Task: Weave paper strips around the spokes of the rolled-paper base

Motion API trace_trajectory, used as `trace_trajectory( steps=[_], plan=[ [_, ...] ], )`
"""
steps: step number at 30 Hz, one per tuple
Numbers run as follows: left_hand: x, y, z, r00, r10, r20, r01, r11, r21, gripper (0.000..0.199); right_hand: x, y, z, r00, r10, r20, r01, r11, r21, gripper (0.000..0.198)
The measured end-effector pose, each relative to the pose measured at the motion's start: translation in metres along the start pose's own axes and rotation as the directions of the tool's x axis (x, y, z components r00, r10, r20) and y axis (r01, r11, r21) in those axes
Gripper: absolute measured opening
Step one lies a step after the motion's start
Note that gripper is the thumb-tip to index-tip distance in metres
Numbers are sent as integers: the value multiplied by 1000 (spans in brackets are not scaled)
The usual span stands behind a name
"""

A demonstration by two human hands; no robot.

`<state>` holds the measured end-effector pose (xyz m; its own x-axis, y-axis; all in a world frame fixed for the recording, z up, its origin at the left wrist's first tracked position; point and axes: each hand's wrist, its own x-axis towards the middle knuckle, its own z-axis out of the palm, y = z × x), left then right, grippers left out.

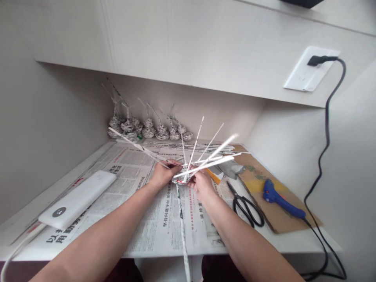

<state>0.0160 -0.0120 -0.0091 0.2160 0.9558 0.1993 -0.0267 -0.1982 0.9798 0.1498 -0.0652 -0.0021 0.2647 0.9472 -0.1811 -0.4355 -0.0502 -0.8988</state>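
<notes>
Busy weaving with rolled paper sticks (217,150), judging by the look of it. Left hand (161,176) pinching one stick right at the edge of a little woven cup (182,180), fingers pressed close together. Right hand (202,184) curled round the other side of the cup, fingers bent in and holding it; hard to tell just which stick sits under the fingertips. Little woven cup held between both hands, just above the newspaper (132,188), with sticks poking up and away past the right hand like a fan. One long stick (182,227) hanging down from under the hands, back toward the body. Looks like the middle of the job: bottom of the cup made, sides only just begun. Seems to call for a tight hold with the right hand while bending one stick round the standing ones, gently, so as not to crush the paper. Just past the right hand, black scissors (245,205), then a blue glue gun (279,197) lying on brown cardboard (282,223). Well out from the left hand, a flat white box (78,199). Far in front of both hands, by the wall, a row of little woven shapes (149,129).
</notes>
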Motion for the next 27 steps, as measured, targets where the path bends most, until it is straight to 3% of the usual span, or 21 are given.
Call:
trace_trajectory(
  steps=[6, 15, 20, 27],
  plan=[
    [0, 1, -1, 998, -23, 54, 20, 999, 48, 31, -1, -2, 2, 995, -45, -94, 38, 997, -73, 23],
    [1, -6, 1, 991, -133, 4, 133, 987, -87, 32, -4, -1, 4, 993, -112, -41, 106, 986, -126, 20],
    [0, -3, 3, 997, -70, -22, 70, 997, 9, 30, -1, 2, 3, 998, -64, 5, 64, 991, -117, 17],
    [-2, -1, 4, 995, -100, -3, 100, 994, -50, 32, 0, 4, 3, 993, -72, -95, 62, 993, -102, 19]
  ],
)
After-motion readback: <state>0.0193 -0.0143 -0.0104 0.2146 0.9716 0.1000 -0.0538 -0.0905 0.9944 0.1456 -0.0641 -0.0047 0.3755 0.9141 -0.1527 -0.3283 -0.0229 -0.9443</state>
